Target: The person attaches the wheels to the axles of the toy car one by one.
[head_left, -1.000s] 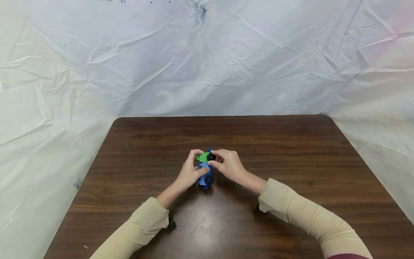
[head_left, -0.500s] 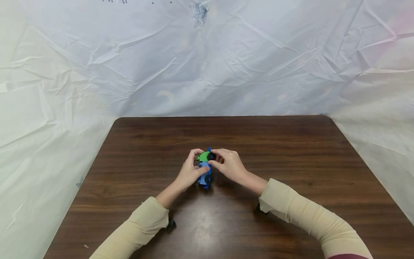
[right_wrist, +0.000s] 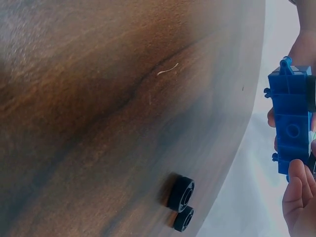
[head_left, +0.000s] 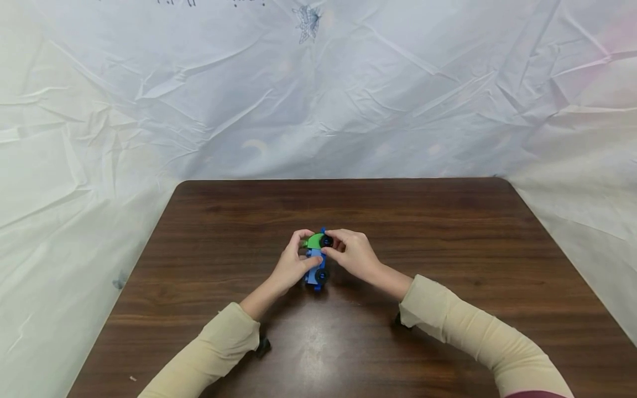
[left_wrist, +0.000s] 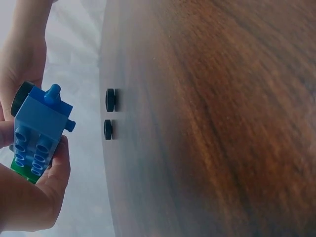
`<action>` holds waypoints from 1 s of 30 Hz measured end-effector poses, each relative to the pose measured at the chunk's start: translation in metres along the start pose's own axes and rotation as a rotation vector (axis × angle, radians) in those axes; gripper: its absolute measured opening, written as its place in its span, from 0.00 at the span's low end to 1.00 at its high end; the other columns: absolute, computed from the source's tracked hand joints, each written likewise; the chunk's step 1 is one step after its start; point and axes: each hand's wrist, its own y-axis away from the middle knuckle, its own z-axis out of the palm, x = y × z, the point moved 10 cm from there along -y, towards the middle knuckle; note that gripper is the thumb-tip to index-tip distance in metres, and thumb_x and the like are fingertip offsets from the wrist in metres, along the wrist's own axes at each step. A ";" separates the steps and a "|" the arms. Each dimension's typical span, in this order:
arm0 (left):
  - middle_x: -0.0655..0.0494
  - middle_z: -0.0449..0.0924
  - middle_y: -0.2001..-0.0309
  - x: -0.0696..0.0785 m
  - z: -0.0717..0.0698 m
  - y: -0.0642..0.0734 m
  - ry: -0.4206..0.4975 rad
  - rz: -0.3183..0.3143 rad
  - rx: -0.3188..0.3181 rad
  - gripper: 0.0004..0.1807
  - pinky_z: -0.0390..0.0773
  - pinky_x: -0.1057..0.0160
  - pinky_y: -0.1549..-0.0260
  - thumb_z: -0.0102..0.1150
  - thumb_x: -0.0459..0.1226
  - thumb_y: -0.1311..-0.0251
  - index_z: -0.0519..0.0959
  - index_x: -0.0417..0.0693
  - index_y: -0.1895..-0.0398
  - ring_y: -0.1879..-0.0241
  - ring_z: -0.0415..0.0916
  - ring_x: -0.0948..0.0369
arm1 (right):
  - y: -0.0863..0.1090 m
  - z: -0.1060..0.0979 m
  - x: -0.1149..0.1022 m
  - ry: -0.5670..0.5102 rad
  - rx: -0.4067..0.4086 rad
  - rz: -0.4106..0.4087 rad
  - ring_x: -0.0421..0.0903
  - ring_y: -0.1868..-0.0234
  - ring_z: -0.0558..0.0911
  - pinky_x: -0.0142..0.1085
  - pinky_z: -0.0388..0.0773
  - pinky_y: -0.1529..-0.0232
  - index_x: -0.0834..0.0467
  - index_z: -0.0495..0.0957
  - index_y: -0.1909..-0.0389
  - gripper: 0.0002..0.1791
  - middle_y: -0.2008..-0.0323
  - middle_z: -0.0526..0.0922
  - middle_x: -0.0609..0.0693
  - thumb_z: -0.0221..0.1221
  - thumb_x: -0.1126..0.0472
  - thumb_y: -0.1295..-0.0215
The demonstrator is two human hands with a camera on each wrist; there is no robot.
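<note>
A toy car made of building blocks has a blue base, light blue blocks and a green block. My left hand grips its body, thumb across the light blue part. My right hand pinches the far black wheel between thumb and fingers. The near wheel sits on the same side. In the right wrist view, the blue underside shows, with bare pegs along the other side. The left wrist view shows studs on top of the car.
Two loose black wheels lie on the wooden table, a larger wheel beside a smaller wheel; the hands and car hide them in the head view. A pale cloth hangs behind the table.
Hardly anything differs: both hands keep their hold on the toy car, which stays in the same place with its wheels on the right side.
</note>
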 end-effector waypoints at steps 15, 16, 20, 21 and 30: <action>0.40 0.65 0.48 -0.001 0.003 0.000 0.031 -0.016 -0.023 0.29 0.76 0.59 0.61 0.56 0.30 0.48 0.57 0.45 0.42 0.58 0.75 0.50 | 0.003 -0.003 0.003 -0.003 0.014 -0.012 0.38 0.78 0.75 0.23 0.72 0.76 0.65 0.77 0.57 0.19 0.76 0.79 0.50 0.63 0.60 0.49; 0.40 0.65 0.48 -0.002 0.003 0.000 0.029 -0.019 -0.021 0.30 0.76 0.59 0.61 0.56 0.30 0.48 0.57 0.44 0.42 0.57 0.75 0.50 | 0.003 -0.003 0.003 -0.004 0.015 -0.013 0.38 0.78 0.75 0.23 0.72 0.76 0.65 0.77 0.57 0.19 0.76 0.79 0.50 0.63 0.60 0.49; 0.39 0.65 0.48 -0.003 0.002 0.001 0.017 -0.035 -0.010 0.32 0.76 0.59 0.60 0.56 0.31 0.48 0.56 0.43 0.41 0.56 0.74 0.48 | 0.005 -0.004 0.004 -0.001 0.019 -0.017 0.38 0.78 0.75 0.24 0.73 0.76 0.65 0.77 0.57 0.19 0.76 0.79 0.50 0.63 0.60 0.50; 0.39 0.65 0.48 -0.004 0.001 0.001 0.013 -0.039 -0.006 0.32 0.77 0.58 0.61 0.56 0.31 0.48 0.55 0.43 0.40 0.56 0.74 0.47 | 0.005 -0.004 0.005 0.000 0.019 -0.018 0.38 0.78 0.75 0.24 0.73 0.76 0.65 0.77 0.57 0.19 0.76 0.79 0.50 0.63 0.60 0.50; 0.39 0.66 0.47 -0.005 -0.002 0.004 -0.027 -0.066 0.025 0.30 0.76 0.57 0.60 0.57 0.33 0.48 0.57 0.45 0.41 0.54 0.73 0.46 | 0.009 -0.005 0.005 0.040 0.014 -0.025 0.36 0.78 0.74 0.24 0.72 0.77 0.63 0.78 0.57 0.19 0.78 0.78 0.48 0.64 0.59 0.51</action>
